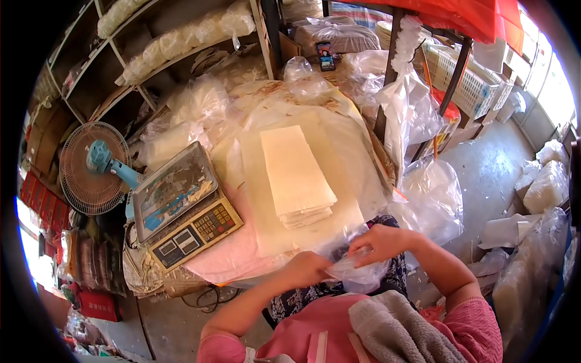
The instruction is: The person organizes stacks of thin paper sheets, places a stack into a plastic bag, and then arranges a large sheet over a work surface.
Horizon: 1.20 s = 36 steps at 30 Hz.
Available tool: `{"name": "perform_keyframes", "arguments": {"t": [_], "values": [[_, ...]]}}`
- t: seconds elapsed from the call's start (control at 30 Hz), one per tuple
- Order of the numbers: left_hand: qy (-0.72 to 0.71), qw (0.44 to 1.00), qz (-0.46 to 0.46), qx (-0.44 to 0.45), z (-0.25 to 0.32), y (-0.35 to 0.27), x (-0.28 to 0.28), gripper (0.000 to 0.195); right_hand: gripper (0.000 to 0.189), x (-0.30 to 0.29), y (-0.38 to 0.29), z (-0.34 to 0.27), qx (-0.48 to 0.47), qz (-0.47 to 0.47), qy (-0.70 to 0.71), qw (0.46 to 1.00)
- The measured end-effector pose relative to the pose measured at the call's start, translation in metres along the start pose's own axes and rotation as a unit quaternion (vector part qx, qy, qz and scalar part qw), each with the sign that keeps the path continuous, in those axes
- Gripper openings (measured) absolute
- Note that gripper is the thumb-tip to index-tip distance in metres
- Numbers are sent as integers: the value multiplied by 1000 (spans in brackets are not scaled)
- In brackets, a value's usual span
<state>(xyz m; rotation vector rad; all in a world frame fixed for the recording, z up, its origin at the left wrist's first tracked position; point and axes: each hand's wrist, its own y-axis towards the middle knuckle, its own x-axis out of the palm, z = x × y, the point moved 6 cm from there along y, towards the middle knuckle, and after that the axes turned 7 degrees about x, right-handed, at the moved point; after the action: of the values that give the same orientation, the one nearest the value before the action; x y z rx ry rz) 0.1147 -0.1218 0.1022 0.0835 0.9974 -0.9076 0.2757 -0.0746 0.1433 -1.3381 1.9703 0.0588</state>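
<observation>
Over my lap, at the table's near edge, both hands hold a clear plastic bag (363,274). My left hand (308,270) pinches its left side, while my right hand (379,245) grips it from the upper right. Beyond them, a stack of pale, thin rectangular sheets (297,172) lies on a larger flat sheet on the covered table (317,113). To the left of the stack stands a digital weighing scale (195,231) with a worn metal pan (177,195) that bears flaky scraps. Parts of my fingers are hidden by the crumpled plastic.
A blue fan (97,156) stands left of the scale. Filled plastic bags (197,102) crowd the table's back left, and a phone (326,56) rests at the back. Shelves (181,56) rise behind. A dark post (392,72) with hanging plastic (401,113) stands at the right.
</observation>
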Motion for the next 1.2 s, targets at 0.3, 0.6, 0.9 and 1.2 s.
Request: {"name": "perform_keyframes", "arguments": {"t": [0.3,0.6,0.9,1.2], "values": [[-871,378,96,299,-43,-33,-6,27,25,1,4,54,-35,17,403,914],[-741,529,376,171,-67,-51,5,27,26,18,17,67,95,64,622,774],[-748,522,316,260,-87,-73,12,32,36,-13,-6,60,-259,-39,669,695],[-543,596,586,-76,-169,-14,-26,8,22,-18,140,173,87,307,561,764]]}}
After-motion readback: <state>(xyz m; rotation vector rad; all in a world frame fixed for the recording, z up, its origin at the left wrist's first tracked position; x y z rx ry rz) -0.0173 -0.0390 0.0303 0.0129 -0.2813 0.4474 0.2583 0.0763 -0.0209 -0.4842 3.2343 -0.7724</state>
